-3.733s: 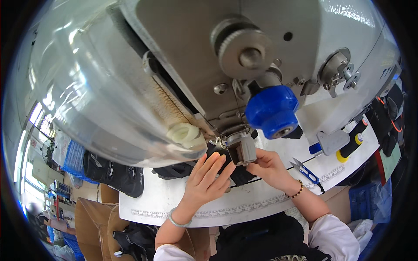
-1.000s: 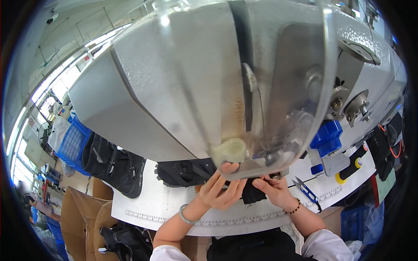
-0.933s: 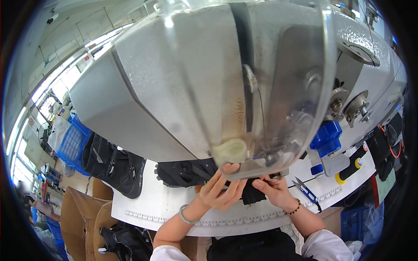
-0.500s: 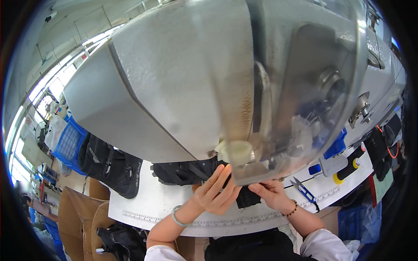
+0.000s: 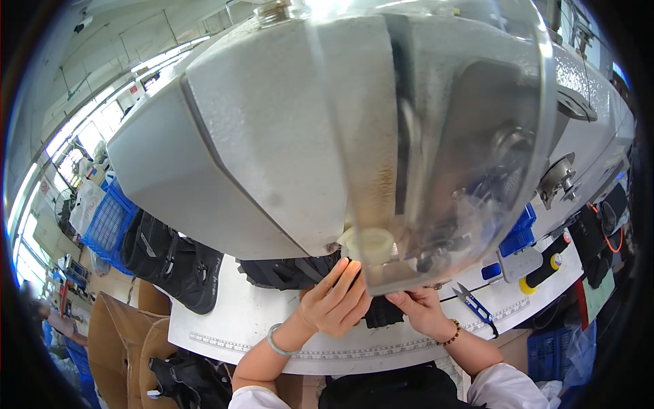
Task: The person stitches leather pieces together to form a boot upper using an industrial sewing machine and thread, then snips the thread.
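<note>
A large pale grey sewing machine [image 5: 272, 123] with a clear plastic guard [image 5: 443, 273] fills the middle of the view. Beneath its head lies a black fabric piece [image 5: 293, 273], possibly a boot upper, with another black part [image 5: 385, 313] showing between my hands. My left hand [image 5: 334, 300], a pale bangle at its wrist, presses its bent fingers against the black work by the needle area. My right hand [image 5: 422, 310] pinches the work's right side near the guard's lower edge. The guard and fingers hide the exact contact spot.
Blue-handled thread snips [image 5: 477, 308] and a black thread spool [image 5: 545, 264] lie at right on the white table [image 5: 259, 324], which has a ruler strip. Black boots [image 5: 191, 279] stand at left, beside a blue basket [image 5: 109, 218] and above a cardboard box [image 5: 122, 341].
The machine appears slightly lower in the picture as the view has shifted. Both hands stay on the black work, with only a slight shift of the right hand.
</note>
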Motion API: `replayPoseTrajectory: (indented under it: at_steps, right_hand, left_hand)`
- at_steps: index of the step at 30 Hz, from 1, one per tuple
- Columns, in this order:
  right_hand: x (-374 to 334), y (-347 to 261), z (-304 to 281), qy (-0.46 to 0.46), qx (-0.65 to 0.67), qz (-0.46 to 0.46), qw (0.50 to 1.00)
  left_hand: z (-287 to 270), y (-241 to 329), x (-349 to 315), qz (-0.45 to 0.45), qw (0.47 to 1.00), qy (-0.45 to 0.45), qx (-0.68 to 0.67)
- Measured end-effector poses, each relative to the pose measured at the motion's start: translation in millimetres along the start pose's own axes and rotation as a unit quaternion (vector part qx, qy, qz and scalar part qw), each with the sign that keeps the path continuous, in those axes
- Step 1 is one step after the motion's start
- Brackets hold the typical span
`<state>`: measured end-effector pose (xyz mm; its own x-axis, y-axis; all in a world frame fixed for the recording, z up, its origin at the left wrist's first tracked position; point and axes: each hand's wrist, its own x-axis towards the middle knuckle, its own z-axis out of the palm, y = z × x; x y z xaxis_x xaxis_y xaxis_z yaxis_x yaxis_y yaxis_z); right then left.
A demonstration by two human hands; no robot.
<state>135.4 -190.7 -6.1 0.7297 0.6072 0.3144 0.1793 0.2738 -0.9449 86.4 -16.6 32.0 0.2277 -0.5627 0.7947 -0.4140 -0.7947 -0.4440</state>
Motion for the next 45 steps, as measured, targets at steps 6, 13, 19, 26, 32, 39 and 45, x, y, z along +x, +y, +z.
replayPoseTrajectory:
  at_steps: [6, 13, 19, 26, 32, 39, 45]
  right_hand:
    - [-1, -5, 6, 0.012, 0.062, 0.052, 0.997]
    - [0, -14, 7, 0.023, 0.050, 0.037, 0.998]
    - [58, -16, -35, 0.106, -0.207, -0.107, 0.967]
    - [91, 1, -33, 0.109, -0.019, -0.002, 0.994]
    - [108, 23, -15, 0.101, 0.168, 0.099, 0.976]
    - [112, 34, -15, 0.062, 0.198, 0.130, 0.969]
    - [110, 26, -12, 0.064, 0.252, 0.150, 0.954]
  left_hand:
    - [-6, 4, -1, -0.019, 1.000, -0.023, 0.004]
    - [-9, 3, 3, -0.041, 0.998, -0.041, 0.005]
    - [-7, -2, -1, -0.032, 0.999, -0.028, -0.005]
    - [0, -1, -8, -0.015, 1.000, 0.002, -0.001]
    - [-3, 9, -7, -0.056, 0.998, -0.004, -0.016]
    - [-9, 8, 1, -0.089, 0.995, -0.033, -0.013]
    - [-13, 6, 9, -0.089, 0.994, -0.064, 0.017]
